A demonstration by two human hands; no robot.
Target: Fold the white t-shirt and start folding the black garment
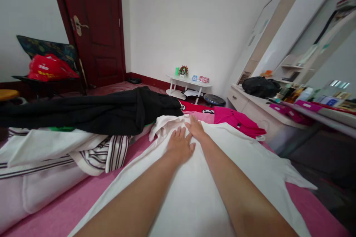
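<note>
Both hands, left (179, 145) and right (196, 127), lay flat with fingers spread on the white shirt (194, 189), grasping nothing; its far edge was hidden under them.

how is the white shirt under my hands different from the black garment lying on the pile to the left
The white shirt is spread flat on the pink bedcover, with the left hand and right hand resting on it. The black garment lies bunched and creased on top of other clothes, untouched by either hand. The white shirt is near the camera; the black garment lies farther back. Both are on the bed.
</note>
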